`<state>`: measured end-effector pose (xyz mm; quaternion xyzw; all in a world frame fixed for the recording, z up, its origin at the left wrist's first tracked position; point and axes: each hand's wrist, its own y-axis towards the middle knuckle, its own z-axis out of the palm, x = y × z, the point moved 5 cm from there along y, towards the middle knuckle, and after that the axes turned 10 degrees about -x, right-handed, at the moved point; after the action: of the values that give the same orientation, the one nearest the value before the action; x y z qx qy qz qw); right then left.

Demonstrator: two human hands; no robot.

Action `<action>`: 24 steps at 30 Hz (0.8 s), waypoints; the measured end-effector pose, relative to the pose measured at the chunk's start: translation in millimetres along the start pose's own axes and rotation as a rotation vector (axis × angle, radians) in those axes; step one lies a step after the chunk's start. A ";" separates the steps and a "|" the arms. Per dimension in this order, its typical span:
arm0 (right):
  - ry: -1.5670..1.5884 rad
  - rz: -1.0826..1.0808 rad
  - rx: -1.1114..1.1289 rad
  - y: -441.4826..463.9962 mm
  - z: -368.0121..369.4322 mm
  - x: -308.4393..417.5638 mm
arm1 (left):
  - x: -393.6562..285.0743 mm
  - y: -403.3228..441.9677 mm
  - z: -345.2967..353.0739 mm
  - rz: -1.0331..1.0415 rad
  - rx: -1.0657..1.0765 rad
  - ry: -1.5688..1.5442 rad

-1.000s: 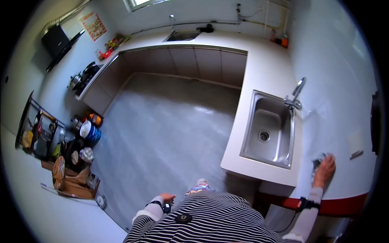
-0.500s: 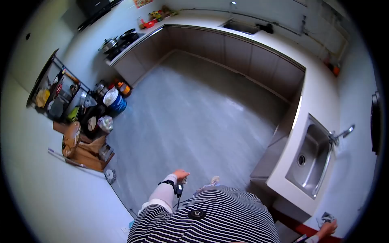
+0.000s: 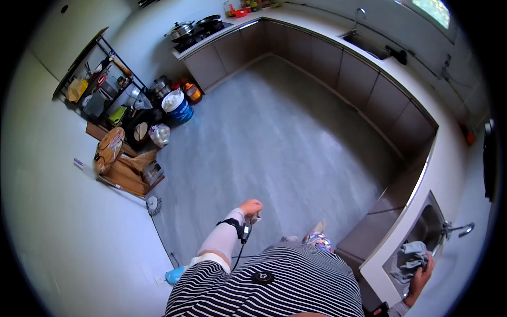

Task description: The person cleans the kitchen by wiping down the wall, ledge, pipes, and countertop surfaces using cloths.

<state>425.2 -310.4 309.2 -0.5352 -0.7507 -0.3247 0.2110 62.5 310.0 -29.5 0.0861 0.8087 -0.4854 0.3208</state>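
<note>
My right hand [image 3: 421, 280] grips a crumpled grey cloth [image 3: 411, 259] at the near sink [image 3: 429, 224]. The cloth hangs over the near end of the basin and hides part of it. In front of my body, above the floor, my left hand [image 3: 251, 206] is closed, fingers curled downward. A small greyish, crumpled bit [image 3: 256, 217] shows under its fingers, too small to identify. A black band with a small device [image 3: 244, 231] and a cable sits on my left wrist.
A counter [image 3: 449, 174] over cabinets curves round the grey floor [image 3: 248, 153], with a far sink [image 3: 367, 46] and a stove bearing pots [image 3: 182, 30]. At left stand a rack [image 3: 97, 79], a blue-and-white bucket [image 3: 178, 107], a wooden stool [image 3: 111, 148] and a brush [image 3: 153, 204].
My right hand has brought the grey cloth from beside the counter's near end up to the sink. My left hand has moved slightly forward and right. The view has turned, and a foot has stepped forward.
</note>
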 end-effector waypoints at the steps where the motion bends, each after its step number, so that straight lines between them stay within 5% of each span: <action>1: 0.007 -0.015 0.014 15.6 16.0 10.5 | -20.1 -2.4 -7.3 0.068 -0.056 0.065; 5: 0.098 -0.101 0.054 80.3 71.6 5.9 | -16.1 45.6 -6.4 0.299 -0.052 0.315; 8: 0.023 -0.163 -0.025 114.2 96.8 14.8 | 13.6 58.7 -14.0 0.107 -0.014 0.435; 9: 0.047 -0.154 -0.062 127.8 102.2 16.4 | 27.0 78.9 -15.4 0.599 0.164 1.085; 11: 0.031 -0.111 -0.130 155.5 108.1 10.5 | 30.2 74.1 -17.8 0.536 0.393 1.362; 15: 0.058 0.058 -0.234 179.1 103.3 9.5 | -1.5 122.8 -18.0 0.009 0.238 0.873; 18: 0.043 0.160 -0.349 197.6 100.6 -10.8 | -73.4 167.6 -13.0 -0.007 0.161 0.721; 24: 0.732 0.583 -0.515 250.8 155.1 -70.3 | -200.0 222.0 -5.5 0.072 0.157 0.612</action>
<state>689.6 -192.3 219.5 -0.6077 -0.3443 -0.5917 0.4025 316.1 463.2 -69.2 0.2813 0.8242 -0.4862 0.0720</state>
